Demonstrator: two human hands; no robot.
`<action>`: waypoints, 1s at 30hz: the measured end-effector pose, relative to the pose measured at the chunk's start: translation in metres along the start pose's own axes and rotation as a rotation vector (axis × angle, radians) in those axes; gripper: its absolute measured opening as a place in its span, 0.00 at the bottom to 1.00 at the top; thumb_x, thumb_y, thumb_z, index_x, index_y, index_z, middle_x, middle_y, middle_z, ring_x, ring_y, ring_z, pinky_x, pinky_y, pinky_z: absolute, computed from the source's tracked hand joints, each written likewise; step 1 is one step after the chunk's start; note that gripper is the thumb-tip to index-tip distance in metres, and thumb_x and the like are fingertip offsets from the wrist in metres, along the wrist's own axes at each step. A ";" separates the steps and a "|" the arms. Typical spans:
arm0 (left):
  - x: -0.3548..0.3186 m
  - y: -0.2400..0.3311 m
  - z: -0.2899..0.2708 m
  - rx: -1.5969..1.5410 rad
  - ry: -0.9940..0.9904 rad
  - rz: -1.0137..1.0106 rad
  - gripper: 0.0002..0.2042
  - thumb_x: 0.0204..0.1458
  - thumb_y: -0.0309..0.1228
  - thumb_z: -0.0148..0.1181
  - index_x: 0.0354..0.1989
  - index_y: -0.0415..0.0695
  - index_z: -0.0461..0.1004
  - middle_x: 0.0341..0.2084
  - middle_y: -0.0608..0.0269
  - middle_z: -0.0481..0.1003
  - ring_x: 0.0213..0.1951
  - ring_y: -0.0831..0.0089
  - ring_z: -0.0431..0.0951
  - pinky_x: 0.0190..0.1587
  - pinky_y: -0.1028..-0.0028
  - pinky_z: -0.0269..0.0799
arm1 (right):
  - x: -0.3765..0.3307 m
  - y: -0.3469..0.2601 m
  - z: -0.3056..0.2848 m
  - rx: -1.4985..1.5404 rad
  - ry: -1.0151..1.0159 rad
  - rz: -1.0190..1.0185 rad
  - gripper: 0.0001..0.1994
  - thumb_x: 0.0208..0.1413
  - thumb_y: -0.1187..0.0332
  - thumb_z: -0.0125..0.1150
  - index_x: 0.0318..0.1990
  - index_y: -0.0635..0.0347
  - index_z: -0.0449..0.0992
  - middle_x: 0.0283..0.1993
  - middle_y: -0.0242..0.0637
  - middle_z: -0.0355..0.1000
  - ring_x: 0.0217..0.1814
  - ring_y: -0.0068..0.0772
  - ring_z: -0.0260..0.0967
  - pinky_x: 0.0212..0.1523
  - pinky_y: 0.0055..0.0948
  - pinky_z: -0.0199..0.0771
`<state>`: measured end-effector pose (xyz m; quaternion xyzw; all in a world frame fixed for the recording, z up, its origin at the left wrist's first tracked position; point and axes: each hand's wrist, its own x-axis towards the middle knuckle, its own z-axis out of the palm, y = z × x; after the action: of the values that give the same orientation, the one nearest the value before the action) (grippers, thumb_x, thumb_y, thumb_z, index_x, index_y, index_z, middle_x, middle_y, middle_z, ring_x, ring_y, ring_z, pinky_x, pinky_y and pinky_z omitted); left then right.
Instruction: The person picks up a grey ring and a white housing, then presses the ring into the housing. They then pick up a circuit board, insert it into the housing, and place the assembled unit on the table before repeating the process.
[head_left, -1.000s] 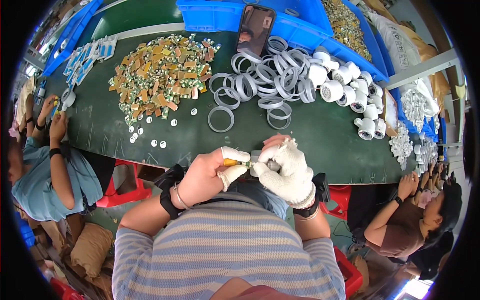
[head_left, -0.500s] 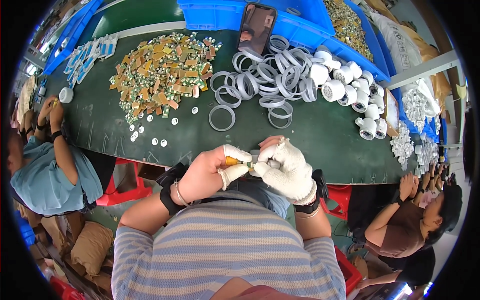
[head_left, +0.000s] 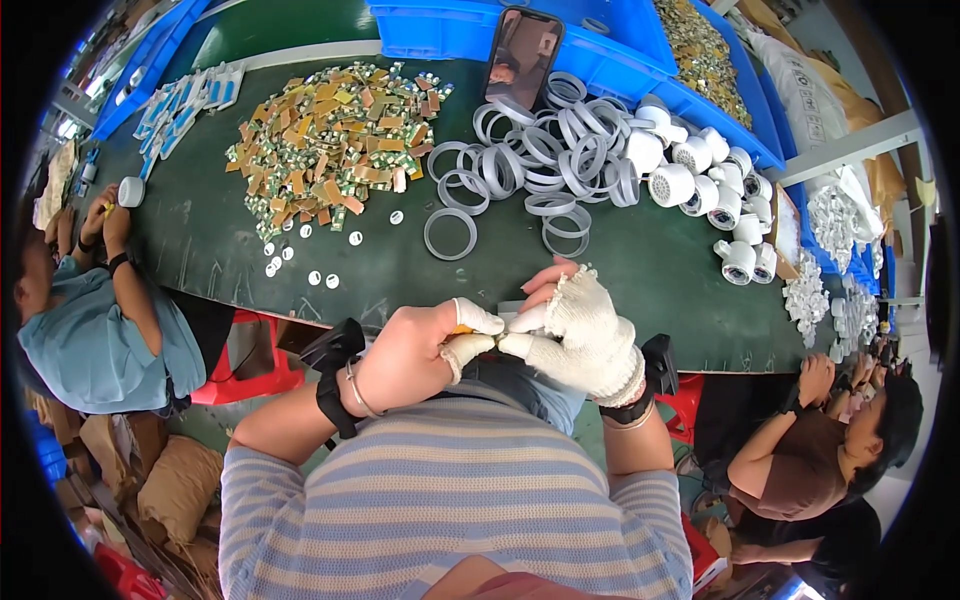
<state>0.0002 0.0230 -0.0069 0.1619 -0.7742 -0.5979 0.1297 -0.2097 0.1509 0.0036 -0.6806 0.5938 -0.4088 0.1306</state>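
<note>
My left hand [head_left: 412, 345], with white covers on its thumb and index finger, is closed on a small circuit board [head_left: 462, 329] with a yellow-orange part. My right hand [head_left: 585, 340] wears a white knit glove with some bare fingertips showing. Its thumb and index finger pinch the board's other end, mostly hidden between the fingertips. Both hands meet just over the table's near edge. Beyond them lie a heap of small green and orange-brown circuit boards [head_left: 335, 140] and several small white discs [head_left: 315, 278].
Grey plastic rings [head_left: 450, 234] are piled mid-table on the green tabletop [head_left: 390, 275]. White round housings [head_left: 670, 184] lie to their right. A phone [head_left: 522, 58] leans against blue bins [head_left: 425, 32] at the back. People sit at both sides [head_left: 100, 345], [head_left: 800, 465].
My right hand's fingers have closed in against my left fingertips, covering the green end of the board that showed before. The view has shifted slightly.
</note>
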 end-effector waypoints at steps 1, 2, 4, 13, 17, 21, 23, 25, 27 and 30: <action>-0.002 -0.001 0.000 0.083 0.010 0.021 0.12 0.59 0.22 0.69 0.50 0.40 0.79 0.37 0.56 0.85 0.38 0.71 0.86 0.42 0.73 0.80 | 0.002 -0.001 0.001 0.008 -0.003 -0.010 0.09 0.45 0.65 0.79 0.33 0.47 0.83 0.34 0.31 0.79 0.45 0.44 0.76 0.46 0.42 0.72; -0.005 -0.001 0.001 0.169 0.024 0.041 0.13 0.56 0.21 0.71 0.49 0.40 0.79 0.37 0.56 0.85 0.38 0.72 0.86 0.42 0.73 0.80 | 0.004 -0.003 0.003 0.010 -0.020 -0.003 0.08 0.46 0.66 0.79 0.32 0.48 0.83 0.32 0.31 0.77 0.43 0.44 0.76 0.47 0.44 0.73; -0.008 -0.002 0.006 0.176 0.071 0.071 0.13 0.56 0.21 0.71 0.49 0.41 0.79 0.37 0.56 0.85 0.38 0.71 0.86 0.42 0.72 0.80 | 0.009 -0.003 0.010 0.002 -0.009 -0.019 0.08 0.47 0.67 0.79 0.31 0.49 0.83 0.29 0.32 0.75 0.40 0.44 0.75 0.45 0.45 0.72; -0.044 0.052 -0.088 0.053 0.512 -0.140 0.10 0.61 0.23 0.67 0.49 0.41 0.79 0.42 0.59 0.83 0.46 0.73 0.83 0.50 0.71 0.79 | -0.023 -0.022 -0.005 0.117 0.148 0.209 0.20 0.48 0.66 0.73 0.50 0.59 0.81 0.54 0.47 0.76 0.58 0.48 0.73 0.61 0.43 0.71; -0.070 0.031 -0.167 0.272 0.885 -0.061 0.07 0.62 0.20 0.63 0.47 0.39 0.80 0.38 0.64 0.82 0.39 0.77 0.81 0.44 0.77 0.76 | -0.026 -0.017 0.002 0.187 0.195 0.212 0.14 0.54 0.74 0.70 0.49 0.61 0.82 0.49 0.44 0.79 0.51 0.42 0.77 0.54 0.37 0.75; -0.073 -0.006 -0.205 0.212 0.858 0.083 0.27 0.69 0.31 0.58 0.75 0.45 0.60 0.63 0.56 0.73 0.55 0.69 0.80 0.55 0.70 0.75 | -0.020 -0.018 0.016 0.283 0.298 0.206 0.11 0.57 0.73 0.71 0.47 0.59 0.83 0.45 0.39 0.79 0.43 0.35 0.76 0.45 0.33 0.75; -0.056 0.028 -0.163 -0.307 0.808 0.073 0.41 0.68 0.42 0.60 0.82 0.50 0.41 0.76 0.54 0.56 0.63 0.58 0.76 0.62 0.61 0.72 | -0.025 -0.012 0.017 0.238 0.276 0.262 0.10 0.57 0.72 0.71 0.47 0.59 0.83 0.44 0.38 0.79 0.41 0.31 0.74 0.42 0.30 0.74; -0.044 0.072 -0.102 -0.880 0.160 0.350 0.52 0.64 0.61 0.55 0.82 0.55 0.25 0.81 0.50 0.36 0.66 0.35 0.70 0.68 0.39 0.64 | -0.035 -0.009 0.013 0.190 0.319 0.298 0.10 0.58 0.72 0.71 0.47 0.58 0.83 0.44 0.37 0.79 0.40 0.31 0.74 0.42 0.30 0.74; -0.040 0.107 -0.060 -1.044 -0.240 0.374 0.51 0.62 0.67 0.48 0.80 0.64 0.19 0.81 0.48 0.35 0.67 0.24 0.65 0.69 0.34 0.61 | -0.039 -0.012 0.005 0.183 0.318 0.348 0.09 0.59 0.71 0.70 0.47 0.58 0.83 0.43 0.37 0.79 0.40 0.32 0.73 0.43 0.31 0.74; -0.048 0.147 -0.032 -1.150 -0.570 0.271 0.51 0.61 0.72 0.41 0.80 0.62 0.20 0.81 0.49 0.37 0.70 0.25 0.59 0.73 0.35 0.52 | -0.048 -0.004 -0.009 0.131 0.357 0.293 0.09 0.60 0.71 0.68 0.47 0.59 0.82 0.44 0.38 0.79 0.41 0.32 0.73 0.46 0.31 0.74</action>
<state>0.0428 0.0485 0.1435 -0.1973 -0.3485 -0.9143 0.0596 -0.2107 0.1982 -0.0071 -0.4942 0.6721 -0.5371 0.1252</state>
